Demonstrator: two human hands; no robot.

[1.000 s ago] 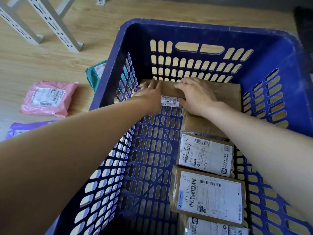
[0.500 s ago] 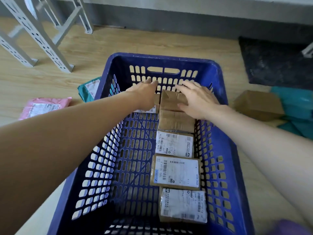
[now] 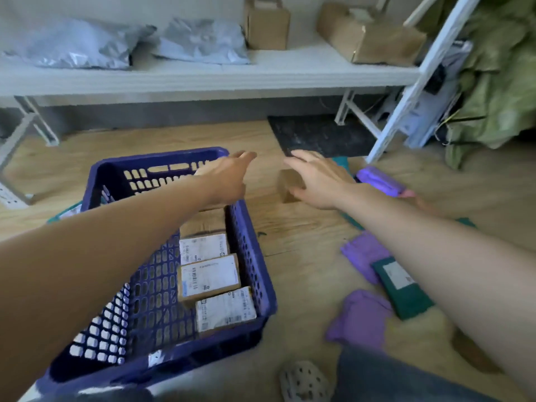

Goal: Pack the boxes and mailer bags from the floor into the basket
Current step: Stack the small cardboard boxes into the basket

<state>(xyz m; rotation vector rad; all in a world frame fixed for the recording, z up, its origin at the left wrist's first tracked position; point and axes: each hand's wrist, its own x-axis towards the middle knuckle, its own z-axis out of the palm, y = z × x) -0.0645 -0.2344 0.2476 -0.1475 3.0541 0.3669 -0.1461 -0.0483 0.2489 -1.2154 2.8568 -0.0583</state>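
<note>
Loose box: a small brown cardboard box [image 3: 285,184], blocky and plain, is sitting on the wood-grain floor [image 3: 304,242], outside the basket and just right of its far corner.
Right hand: you are holding it [image 3: 319,181] spread over that box, fingers straight, gripping nothing. The palm is covering the box's right side. Motion blur is hiding whether skin is touching cardboard.
Left hand: it [image 3: 229,178] is hanging flat-fingered and empty over the basket's far right corner.
Basket: a rectangular blue plastic crate [image 3: 255,265] with slotted lattice walls and base is standing on the floor.
Packed boxes: flat cardboard parcels [image 3: 208,278] are lying in a row along the right wall, the three nearest showing white printed labels.
Mailer bags: soft, crumpled purple ones [image 3: 362,253] are lying on the floor right of the basket. A dark green one [image 3: 403,291] with a pale label is overlapping the purple one beside it.
Shelf: a white metal rack [image 3: 203,79] is carrying shiny grey bags [image 3: 78,44] and brown cartons [image 3: 266,27].
</note>
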